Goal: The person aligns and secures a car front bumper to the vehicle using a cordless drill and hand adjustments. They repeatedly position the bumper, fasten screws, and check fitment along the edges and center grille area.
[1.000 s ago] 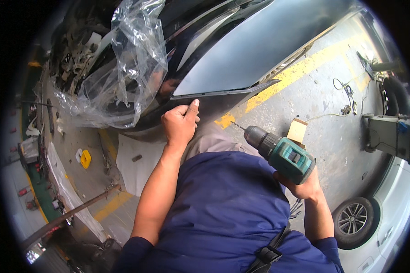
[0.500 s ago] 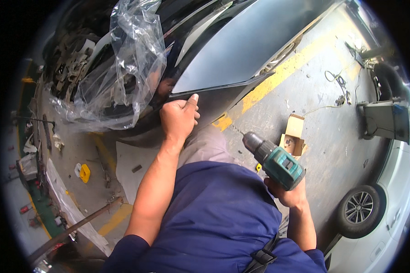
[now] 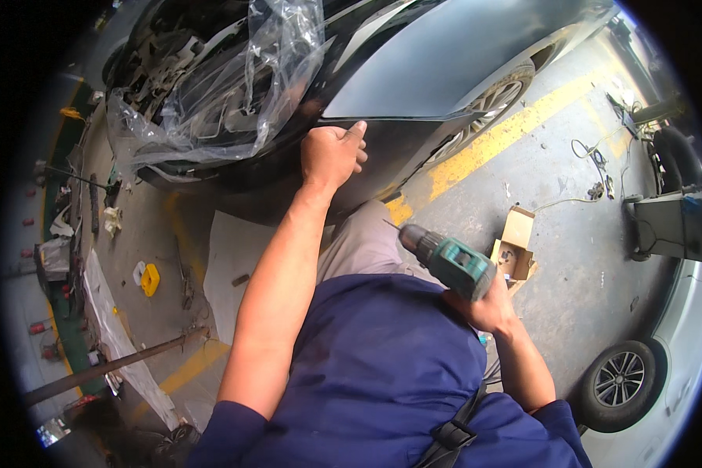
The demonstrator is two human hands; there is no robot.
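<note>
Our left hand [image 3: 331, 158], grip unclear, meets a panel edge [image 3: 402, 118]. Our right hand [image 3: 483, 305] grips a drill [image 3: 452, 262] beside open floor [image 3: 583, 261]; ahead, more wheel [image 3: 504, 97] shows now.

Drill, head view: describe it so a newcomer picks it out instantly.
Start at the navy shirt filling the lower middle, then go to the right hand just off its upper right edge. That hand holds the drill, teal-bodied with a dark front end and a thin bit pointing up and left. Unlike the open cardboard box to its right, it is held off the floor.
</note>
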